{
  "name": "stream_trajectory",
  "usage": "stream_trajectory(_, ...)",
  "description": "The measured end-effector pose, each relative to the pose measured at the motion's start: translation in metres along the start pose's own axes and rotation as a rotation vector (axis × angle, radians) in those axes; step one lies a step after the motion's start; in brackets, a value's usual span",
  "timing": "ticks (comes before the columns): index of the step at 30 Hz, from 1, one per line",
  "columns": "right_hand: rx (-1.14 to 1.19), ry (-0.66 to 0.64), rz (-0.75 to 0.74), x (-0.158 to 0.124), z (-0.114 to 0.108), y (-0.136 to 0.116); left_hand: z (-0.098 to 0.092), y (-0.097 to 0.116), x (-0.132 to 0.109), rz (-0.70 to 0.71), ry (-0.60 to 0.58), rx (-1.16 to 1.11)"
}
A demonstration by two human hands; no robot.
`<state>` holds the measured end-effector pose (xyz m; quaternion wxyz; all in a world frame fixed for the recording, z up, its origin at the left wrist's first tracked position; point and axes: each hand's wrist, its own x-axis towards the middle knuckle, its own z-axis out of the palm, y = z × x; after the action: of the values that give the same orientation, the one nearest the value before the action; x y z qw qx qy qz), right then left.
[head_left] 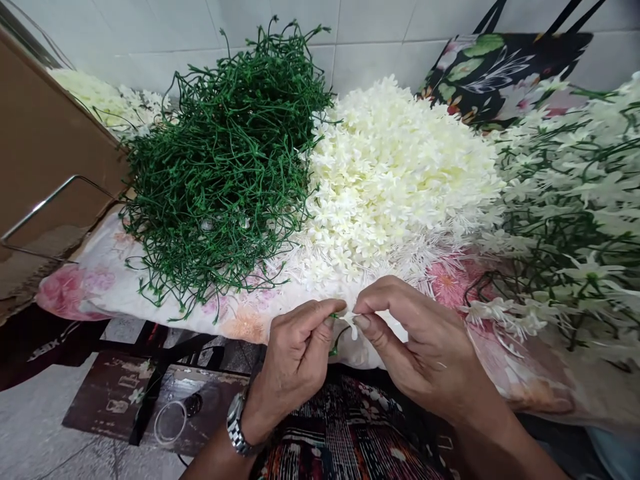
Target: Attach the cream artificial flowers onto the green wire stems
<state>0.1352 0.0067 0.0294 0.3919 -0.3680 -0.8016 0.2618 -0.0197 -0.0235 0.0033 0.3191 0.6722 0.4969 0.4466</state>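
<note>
My left hand (pixel 300 353), with a metal watch on its wrist, pinches a green stem (pixel 335 345) between thumb and forefinger. Close beside it, my right hand (pixel 415 347) has its thumb and forefinger pinched at a small white flower (pixel 352 323) that meets the stem's tip. Both hands are above the near edge of a floral cloth (pixel 230 323). Beyond them lie a heap of green stems (pixel 225 160) on the left and a pile of white blossoms (pixel 400 173) in the middle. Thin white pieces (pixel 410 257) lie along the pile's near edge.
White flowers on green stems (pixel 575 200) are heaped at the right. A black floral bag (pixel 505 73) leans by the tiled wall. At the left are a cardboard box (pixel 55 133) and a metal wire handle (pixel 40 207). A brown board (pixel 110 400) is below the cloth.
</note>
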Motion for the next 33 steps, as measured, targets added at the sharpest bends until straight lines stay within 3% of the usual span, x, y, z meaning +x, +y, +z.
stream_trajectory(5,-0.072,-0.004,-0.051,0.0,0.001,0.002,0.0,0.0,0.002,0.01,-0.062,0.098)
stream_trajectory(12,-0.151,-0.008,-0.096,-0.001,0.004,0.006,0.002,-0.004,0.003,0.067,-0.046,0.158)
stream_trajectory(23,-0.014,0.057,0.029,-0.005,0.023,0.014,0.01,-0.007,0.007,-0.03,-0.031,-0.017)
stream_trajectory(33,-0.029,0.086,-0.003,-0.001,0.032,0.015,0.011,-0.011,0.005,-0.087,0.012,-0.047)
